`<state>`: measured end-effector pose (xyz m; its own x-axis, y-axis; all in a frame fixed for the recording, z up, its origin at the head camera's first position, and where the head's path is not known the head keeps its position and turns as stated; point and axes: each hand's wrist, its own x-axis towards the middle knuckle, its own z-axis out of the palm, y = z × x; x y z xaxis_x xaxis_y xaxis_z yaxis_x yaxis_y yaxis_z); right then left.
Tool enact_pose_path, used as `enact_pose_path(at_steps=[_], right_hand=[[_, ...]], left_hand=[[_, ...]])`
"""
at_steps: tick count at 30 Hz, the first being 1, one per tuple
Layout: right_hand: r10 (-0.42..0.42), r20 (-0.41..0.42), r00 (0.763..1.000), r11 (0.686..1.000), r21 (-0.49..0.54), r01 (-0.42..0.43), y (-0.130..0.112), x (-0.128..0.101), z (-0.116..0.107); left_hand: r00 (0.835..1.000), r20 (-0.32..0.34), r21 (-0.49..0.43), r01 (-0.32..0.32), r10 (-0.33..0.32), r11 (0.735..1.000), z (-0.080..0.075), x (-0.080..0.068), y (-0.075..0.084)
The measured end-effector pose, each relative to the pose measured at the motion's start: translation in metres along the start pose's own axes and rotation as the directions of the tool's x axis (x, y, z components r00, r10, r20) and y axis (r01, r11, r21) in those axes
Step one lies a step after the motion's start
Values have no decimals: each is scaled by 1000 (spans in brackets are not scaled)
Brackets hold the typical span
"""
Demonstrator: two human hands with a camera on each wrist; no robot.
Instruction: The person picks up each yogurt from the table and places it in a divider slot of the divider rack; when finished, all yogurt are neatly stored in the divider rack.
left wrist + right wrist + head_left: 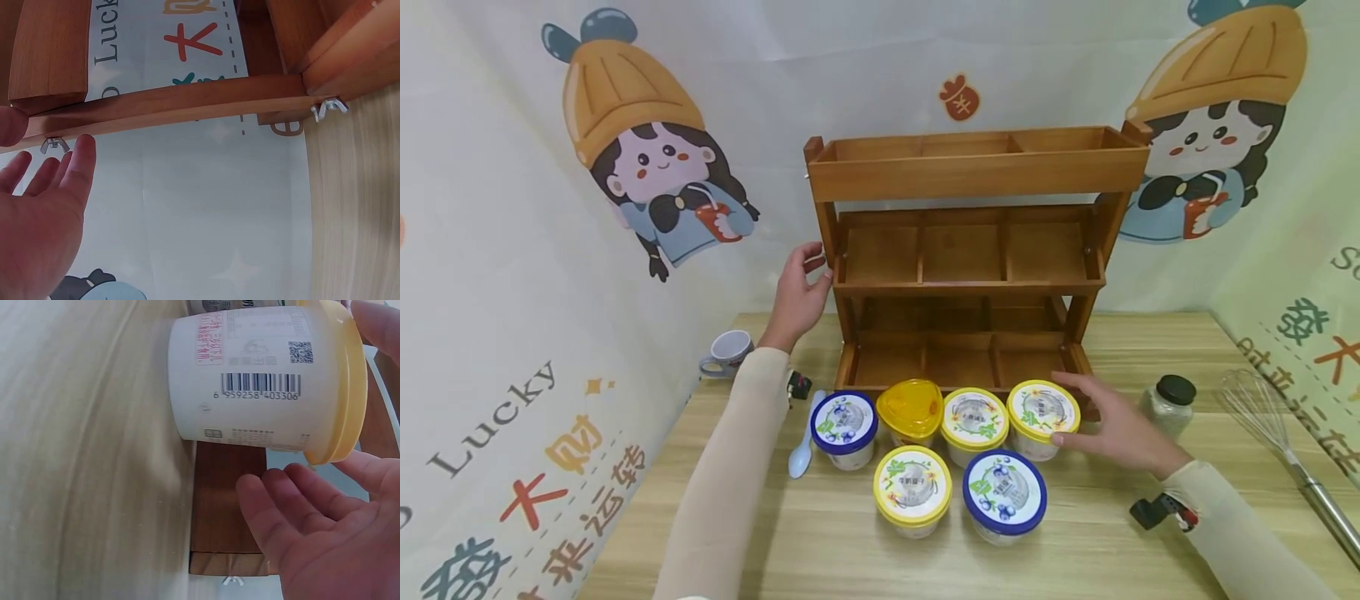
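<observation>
Barcode 6 959258 403306 — yellow-lidded cup [262, 381], "Lucky" — wall banner [490, 417]

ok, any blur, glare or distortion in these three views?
Head view: even light, wide-angle bend in the brown wooden tiered rack. Left wrist view: soft focus on the left hand. Right wrist view: barcode on the yellow-lidded white tub sharp, right hand slightly soft.

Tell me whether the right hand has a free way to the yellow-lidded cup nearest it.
Probably yes: the right hand is open right beside the yellow-lidded cup, fingers about its rim, with nothing between them.
</observation>
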<state>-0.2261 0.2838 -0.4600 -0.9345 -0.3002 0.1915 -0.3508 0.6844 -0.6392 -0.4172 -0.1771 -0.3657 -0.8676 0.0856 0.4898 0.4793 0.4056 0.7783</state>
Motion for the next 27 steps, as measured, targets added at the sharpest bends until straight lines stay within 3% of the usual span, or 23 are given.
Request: enact_pose_path(at_steps=[10, 19, 27], right_hand=[[7, 34, 999, 997, 74, -10, 7, -1, 5], [6, 11, 1000, 994, 111, -7, 11, 0, 3], [5, -20, 1000, 992, 128, -2, 6, -1, -5]], left_hand=[[999, -46, 37, -9, 10, 999, 6, 9, -1], [998, -62, 9, 29, -28, 1000, 6, 12, -2], [997, -71, -6, -5, 4, 1000, 5, 13, -3]])
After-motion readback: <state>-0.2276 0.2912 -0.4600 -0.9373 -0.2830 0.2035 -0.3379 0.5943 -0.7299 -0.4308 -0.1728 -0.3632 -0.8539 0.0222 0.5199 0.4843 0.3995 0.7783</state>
